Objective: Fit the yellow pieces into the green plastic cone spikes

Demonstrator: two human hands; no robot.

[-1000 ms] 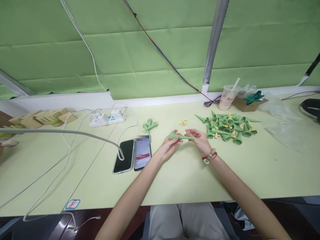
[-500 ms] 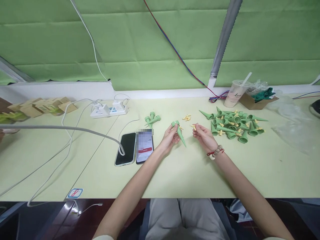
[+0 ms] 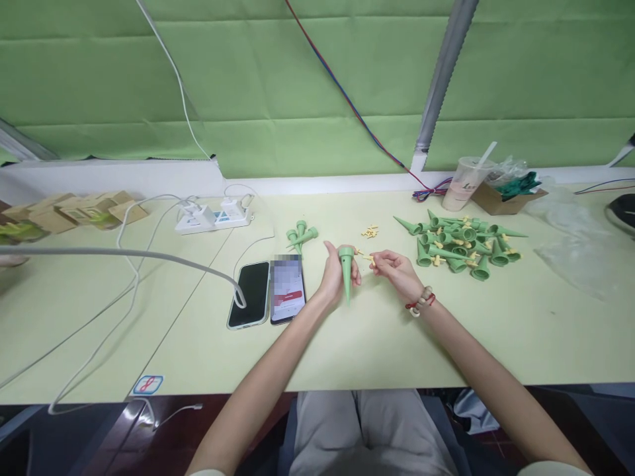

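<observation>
A green plastic watering spike (image 3: 346,271) lies across the fingers of my left hand (image 3: 333,272), its pointed tip toward me and a small hole showing near its wide end. My right hand (image 3: 394,270) pinches a small yellow plastic valve (image 3: 369,258) close to the spike's right side. A little pile of yellow valves (image 3: 370,231) rests on the table beyond my hands. Several green spikes (image 3: 302,235) lie together at the back left. To the right is a heap of green spikes (image 3: 461,241), many with yellow pieces attached.
Two phones, one dark-screened (image 3: 249,294) and one lit (image 3: 288,288), lie left of my hands. Behind them stands a power strip (image 3: 213,220) with white cables. A drink cup (image 3: 466,185), a cardboard box (image 3: 508,200) and clear plastic bags (image 3: 570,231) sit at the back right.
My left hand has turned the spike so its tip points toward me and its hole faces up. My right hand has moved left with the yellow valve, nearer the spike.
</observation>
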